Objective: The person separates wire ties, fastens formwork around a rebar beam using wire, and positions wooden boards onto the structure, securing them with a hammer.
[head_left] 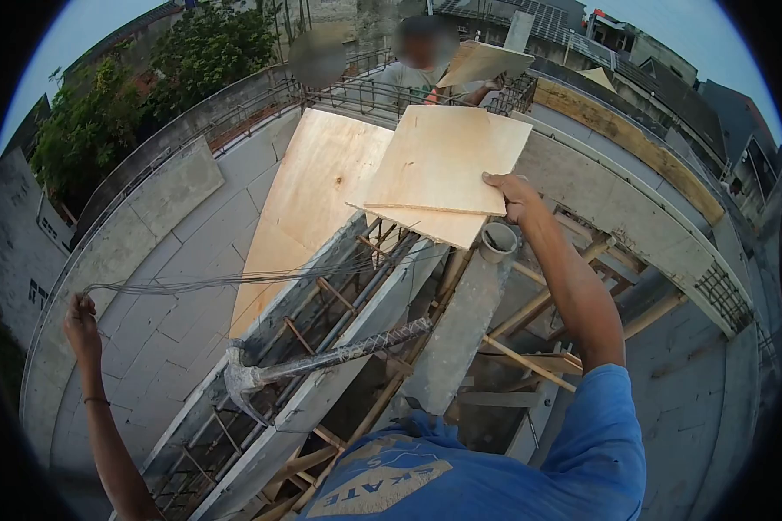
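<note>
Plywood board (447, 161): lies ahead and to the left of the right hand (514, 198), clamped in it at the right edge; seemingly longer crosswise, well apart from the left hand (82, 326). Below, hammer (347, 352) at a slant; then thin wires (182, 285), ends pinched in the left hand.

A grey block wall (169, 321) spans the left of the frame, and another block wall (704, 391) stands at lower right. Leafy trees (195, 78) rise at upper left. Dark roofs (679, 111) and a grey building (665, 61) occupy the upper right, under pale sky (717, 48) and soft daylight.
</note>
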### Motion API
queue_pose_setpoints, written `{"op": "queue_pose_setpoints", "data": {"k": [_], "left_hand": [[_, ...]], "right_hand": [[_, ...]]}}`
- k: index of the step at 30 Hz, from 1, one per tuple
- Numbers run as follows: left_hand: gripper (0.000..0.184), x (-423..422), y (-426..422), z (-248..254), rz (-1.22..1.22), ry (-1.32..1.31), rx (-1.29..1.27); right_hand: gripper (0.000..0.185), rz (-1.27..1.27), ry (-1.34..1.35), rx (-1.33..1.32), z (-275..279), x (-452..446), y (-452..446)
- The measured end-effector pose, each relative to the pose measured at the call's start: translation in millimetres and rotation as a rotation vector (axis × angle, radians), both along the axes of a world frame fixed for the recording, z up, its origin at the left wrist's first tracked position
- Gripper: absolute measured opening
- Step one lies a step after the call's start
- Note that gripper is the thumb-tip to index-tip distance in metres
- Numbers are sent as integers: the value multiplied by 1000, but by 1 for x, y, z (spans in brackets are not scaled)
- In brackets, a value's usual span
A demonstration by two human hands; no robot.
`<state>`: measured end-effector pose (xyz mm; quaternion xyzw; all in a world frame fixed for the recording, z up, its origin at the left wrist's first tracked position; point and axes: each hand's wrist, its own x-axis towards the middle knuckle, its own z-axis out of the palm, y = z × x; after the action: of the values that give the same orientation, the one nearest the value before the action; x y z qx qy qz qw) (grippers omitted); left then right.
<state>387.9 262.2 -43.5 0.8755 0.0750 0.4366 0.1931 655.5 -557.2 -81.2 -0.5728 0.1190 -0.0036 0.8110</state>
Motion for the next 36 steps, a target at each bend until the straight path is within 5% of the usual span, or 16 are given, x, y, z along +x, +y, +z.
{"op": "queue_pose_setpoints", "data": {"k": [7,14,18,24,27,34,36], "left_hand": [[26,11,35,10,87,-143,2],[29,-12,89,13,59,-99,-403],[27,-9,96,19,-29,-240,-752],[26,1,124,25,-94,-303,-912],[27,12,113,25,-39,-367,-962],[24,25,126,30,-56,-325,-922],[21,28,122,35,-60,-342,-903]], "right_hand": [[35,-267,-183,18,18,-38,-16],[34,-367,-431,313,12,-120,-149],[31,-715,-587,214,15,-104,-257],[41,-1231,-593,140,-12,-46,-415],[41,-1296,-397,-84,-32,-45,-429],[44,-1238,-329,-18,-55,-25,-434],[33,-1214,-375,105,-52,-9,-441]]}}
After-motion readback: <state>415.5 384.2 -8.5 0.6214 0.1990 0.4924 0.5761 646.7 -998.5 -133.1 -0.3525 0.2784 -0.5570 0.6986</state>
